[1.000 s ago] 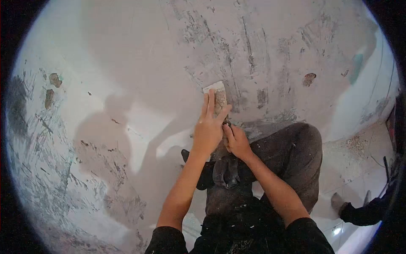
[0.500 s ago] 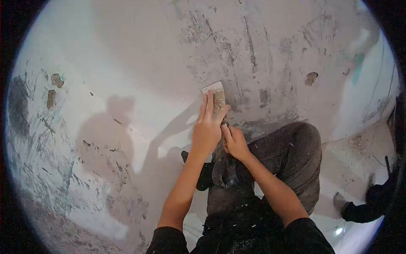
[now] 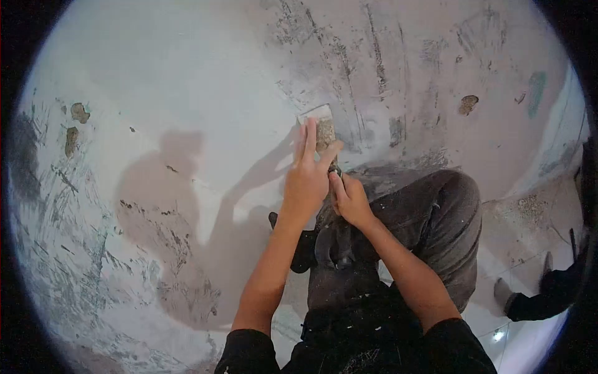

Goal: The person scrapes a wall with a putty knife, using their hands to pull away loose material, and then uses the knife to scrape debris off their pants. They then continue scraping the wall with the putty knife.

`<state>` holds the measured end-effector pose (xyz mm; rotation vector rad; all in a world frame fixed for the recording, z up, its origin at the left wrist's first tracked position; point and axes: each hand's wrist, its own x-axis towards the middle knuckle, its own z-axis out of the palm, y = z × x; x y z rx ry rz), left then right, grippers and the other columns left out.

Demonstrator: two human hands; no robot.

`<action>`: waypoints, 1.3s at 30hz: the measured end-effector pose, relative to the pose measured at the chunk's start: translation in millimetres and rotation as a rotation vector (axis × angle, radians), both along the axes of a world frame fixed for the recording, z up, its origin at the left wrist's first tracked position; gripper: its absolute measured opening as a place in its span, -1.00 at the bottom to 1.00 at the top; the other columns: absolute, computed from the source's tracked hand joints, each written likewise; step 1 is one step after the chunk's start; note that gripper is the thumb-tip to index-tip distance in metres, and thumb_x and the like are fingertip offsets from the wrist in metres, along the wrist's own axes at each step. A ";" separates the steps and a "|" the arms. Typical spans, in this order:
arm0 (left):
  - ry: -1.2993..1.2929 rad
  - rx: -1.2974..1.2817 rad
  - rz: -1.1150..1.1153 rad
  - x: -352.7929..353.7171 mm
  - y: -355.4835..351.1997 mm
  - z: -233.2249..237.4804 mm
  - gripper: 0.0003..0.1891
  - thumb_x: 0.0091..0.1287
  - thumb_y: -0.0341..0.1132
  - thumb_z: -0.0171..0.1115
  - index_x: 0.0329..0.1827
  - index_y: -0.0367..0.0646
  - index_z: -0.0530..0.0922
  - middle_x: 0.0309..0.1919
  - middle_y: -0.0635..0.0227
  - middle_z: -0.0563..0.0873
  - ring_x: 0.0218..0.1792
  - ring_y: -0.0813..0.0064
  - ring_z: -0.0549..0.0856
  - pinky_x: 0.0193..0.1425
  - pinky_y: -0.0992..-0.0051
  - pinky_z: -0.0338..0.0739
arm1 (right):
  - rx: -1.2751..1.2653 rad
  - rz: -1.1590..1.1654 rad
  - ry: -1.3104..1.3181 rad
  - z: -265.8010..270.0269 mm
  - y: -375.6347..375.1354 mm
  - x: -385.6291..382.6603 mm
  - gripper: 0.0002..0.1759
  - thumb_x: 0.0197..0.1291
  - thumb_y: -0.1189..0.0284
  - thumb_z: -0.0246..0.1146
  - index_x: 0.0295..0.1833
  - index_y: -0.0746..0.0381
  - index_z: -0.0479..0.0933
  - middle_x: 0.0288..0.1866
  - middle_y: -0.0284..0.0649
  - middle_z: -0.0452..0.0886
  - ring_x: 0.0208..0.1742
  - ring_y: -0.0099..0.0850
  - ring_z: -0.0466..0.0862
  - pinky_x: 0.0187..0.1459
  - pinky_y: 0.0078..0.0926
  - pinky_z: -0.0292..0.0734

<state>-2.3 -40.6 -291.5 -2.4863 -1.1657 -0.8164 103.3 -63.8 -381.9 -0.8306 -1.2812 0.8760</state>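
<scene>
Far to the left of the hands, the wall [image 3: 187, 81] is scratched grey through its white coat, and two brown chips [image 3: 79, 112] show up near the edge. Closer in, still left of the hands, the person's shadow [image 3: 168, 187] lies across a smoother white stretch.

The left hand [image 3: 306, 181] is spread flat against the wall. Its fingers [image 3: 309, 140] are stretched out long and press on the scraper [image 3: 321, 124], with the thumb angled off to the right side of the blade. The scraper sits on the wall just above both hands. Its pale blade edge points up and its face is caked with brownish grit. Just below and right of the left hand, touching it, the right hand [image 3: 352, 201] is curled tight round the scraper's handle, which the fingers hide almost fully.

Under the right hand is the person's bent knee [image 3: 430, 212] in dusty dark trousers. Above and to the right of the hands the wall is scraped to grey in long upright streaks. Further right it has a brown hole [image 3: 468, 104] and a green patch [image 3: 537, 84]. Low on the right, well apart from the hands, a heap of crumbs [image 3: 529, 206] lies on the floor [image 3: 498, 249]. Below that is another person's shoe [image 3: 504, 296].
</scene>
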 end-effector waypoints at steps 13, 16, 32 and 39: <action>0.002 0.030 -0.030 0.0 1.2 3.6 -0.45 0.07 -0.58 0.22 0.15 0.13 0.60 0.56 0.05 0.06 0.50 -0.04 0.20 0.09 0.22 0.65 | -0.080 0.054 0.038 -5.2 6.5 1.2 -0.53 0.54 0.15 -0.07 -0.37 0.27 0.33 -0.68 -0.39 0.33 -0.75 -0.58 0.36 -0.69 -0.50 0.26; -0.017 0.058 -0.035 3.7 5.7 6.1 -0.46 0.07 -0.59 0.22 0.14 0.11 0.61 0.56 0.04 0.07 0.50 -0.04 0.20 0.10 0.22 0.65 | -0.020 0.074 0.057 -3.5 15.2 2.3 -0.54 0.54 0.16 -0.06 -0.38 0.27 0.33 -0.67 -0.38 0.33 -0.75 -0.58 0.36 -0.70 -0.51 0.25; 0.014 -0.049 -0.033 4.1 -3.2 12.8 -0.48 0.07 -0.59 0.21 0.12 0.12 0.62 0.56 0.07 0.06 0.49 -0.04 0.22 0.14 0.22 0.63 | -0.033 0.025 0.013 -6.5 5.9 4.7 -0.51 0.54 0.14 -0.07 -0.40 0.26 0.33 -0.69 -0.35 0.36 -0.78 -0.57 0.36 -0.71 -0.52 0.23; 0.011 -0.012 -0.003 4.2 2.5 9.7 -0.50 0.06 -0.54 0.25 0.09 0.16 0.64 0.55 0.06 0.08 0.47 -0.08 0.26 0.10 0.23 0.65 | -0.001 0.034 -0.002 1.0 7.1 4.8 -0.51 0.54 0.15 -0.06 -0.42 0.26 0.32 -0.71 -0.37 0.34 -0.78 -0.57 0.35 -0.71 -0.52 0.23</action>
